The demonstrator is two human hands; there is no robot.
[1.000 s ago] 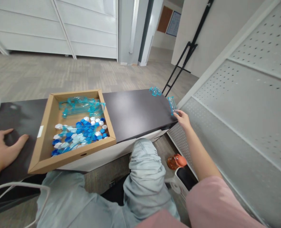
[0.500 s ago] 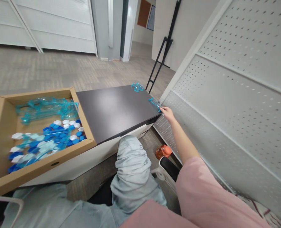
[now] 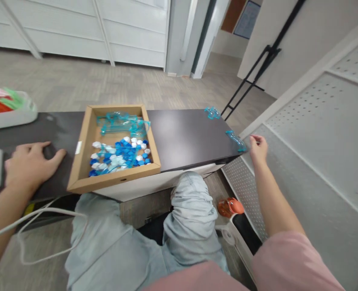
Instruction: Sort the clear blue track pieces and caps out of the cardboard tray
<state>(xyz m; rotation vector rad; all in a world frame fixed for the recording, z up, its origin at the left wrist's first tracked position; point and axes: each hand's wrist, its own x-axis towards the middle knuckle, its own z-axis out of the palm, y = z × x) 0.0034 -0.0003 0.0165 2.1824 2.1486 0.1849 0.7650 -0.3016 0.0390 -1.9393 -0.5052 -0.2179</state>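
My right hand (image 3: 258, 147) hovers at the right end of the dark table (image 3: 185, 135), just beside a clear blue plastic piece (image 3: 236, 140) that lies on the table's corner. Its fingers are loosely curled and hold nothing. A second blue plastic piece (image 3: 212, 112) lies at the far right edge. My left hand (image 3: 32, 163) rests flat on the table, fingers spread, left of a cardboard box (image 3: 82, 178). Inside the box lie several blue and white hexagon tiles (image 3: 120, 157) and clear blue plastic parts (image 3: 123, 123).
A white tray (image 3: 11, 117) with red and green items stands at the far left. White perforated panels (image 3: 318, 153) rise on the right. A black stand (image 3: 259, 64) leans behind the table. A white cable (image 3: 45, 212) hangs over my lap. An orange object (image 3: 230, 206) lies on the floor.
My right hand has let go of the blue piece, which now lies on the table corner, and drawn slightly away. The view has swung left, bringing my left hand back into sight.
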